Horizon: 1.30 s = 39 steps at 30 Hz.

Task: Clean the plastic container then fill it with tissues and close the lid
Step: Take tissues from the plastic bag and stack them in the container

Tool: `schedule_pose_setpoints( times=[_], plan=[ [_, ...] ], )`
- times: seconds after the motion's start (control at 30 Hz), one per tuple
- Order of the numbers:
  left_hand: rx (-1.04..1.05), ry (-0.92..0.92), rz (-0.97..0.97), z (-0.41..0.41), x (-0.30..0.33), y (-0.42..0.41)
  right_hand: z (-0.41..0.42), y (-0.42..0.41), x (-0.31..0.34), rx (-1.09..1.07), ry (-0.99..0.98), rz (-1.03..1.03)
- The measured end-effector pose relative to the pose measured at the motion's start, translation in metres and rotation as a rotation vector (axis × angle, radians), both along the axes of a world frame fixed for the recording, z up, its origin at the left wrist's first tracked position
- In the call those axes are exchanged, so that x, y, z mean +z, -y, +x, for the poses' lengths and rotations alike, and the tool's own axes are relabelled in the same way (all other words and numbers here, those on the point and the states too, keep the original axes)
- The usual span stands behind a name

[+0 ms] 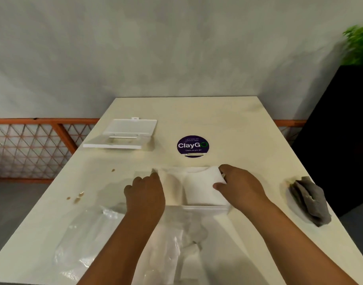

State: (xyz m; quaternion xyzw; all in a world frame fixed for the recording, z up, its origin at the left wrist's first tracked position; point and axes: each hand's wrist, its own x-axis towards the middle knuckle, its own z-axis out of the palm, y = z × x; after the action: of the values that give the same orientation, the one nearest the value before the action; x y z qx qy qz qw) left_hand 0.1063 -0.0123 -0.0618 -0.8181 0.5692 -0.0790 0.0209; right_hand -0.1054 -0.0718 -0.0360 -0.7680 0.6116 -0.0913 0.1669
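A big cream table (228, 124) fills the middle of the frame. A crinkly clear bag (90, 233) lies at the lower left. The clear box (207, 209) sits in the middle, with white tissues (201, 186) in its right half. The lid (123, 134) lies apart at the upper left. The left hand (145, 194) grips the box's left side. The right hand (238, 182) pinches the tissues. A gray cloth (309, 200) lies at the right. A purple sticker (192, 146) is above the box.
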Motion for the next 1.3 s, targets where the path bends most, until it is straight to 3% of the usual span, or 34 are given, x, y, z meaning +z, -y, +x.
schedule_pose_setpoints(
  times=[0.23, 0.33, 0.43, 0.63, 0.77, 0.87, 1.03, 1.17, 1.3],
  plan=[
    [-0.052, -0.072, -0.082, -0.003, 0.008, 0.003, 0.002, 0.002, -0.001, 0.116, -0.080, -0.162],
    [-0.197, -0.283, -0.095, -0.001, 0.008, 0.011, 0.000, 0.007, 0.007, 0.189, -0.143, -0.169],
    [-0.226, -0.448, 0.034, -0.003, 0.010, 0.018, 0.000, 0.010, 0.021, 0.264, -0.330, -0.080],
    [-0.204, -0.451, 0.170, -0.006, 0.003, 0.023, 0.009, 0.013, 0.012, 0.316, -0.523, 0.017],
    [-0.233, -0.413, 0.179, -0.010, 0.007, 0.022, 0.016, 0.013, 0.009, 0.351, -0.586, -0.110],
    [-0.246, -0.456, 0.213, -0.016, 0.011, 0.024, 0.025, 0.011, 0.010, 0.404, -0.524, -0.195],
    [-0.219, -0.483, 0.267, -0.020, 0.008, 0.028, 0.036, 0.012, 0.002, 0.424, -0.328, 0.061],
    [-0.213, -0.488, 0.278, -0.017, 0.006, 0.030, 0.037, 0.018, -0.001, 0.425, -0.308, 0.096],
    [-0.228, -0.657, 0.099, -0.010, 0.014, 0.017, 0.031, 0.011, -0.001, 0.393, -0.242, 0.044]
  ],
)
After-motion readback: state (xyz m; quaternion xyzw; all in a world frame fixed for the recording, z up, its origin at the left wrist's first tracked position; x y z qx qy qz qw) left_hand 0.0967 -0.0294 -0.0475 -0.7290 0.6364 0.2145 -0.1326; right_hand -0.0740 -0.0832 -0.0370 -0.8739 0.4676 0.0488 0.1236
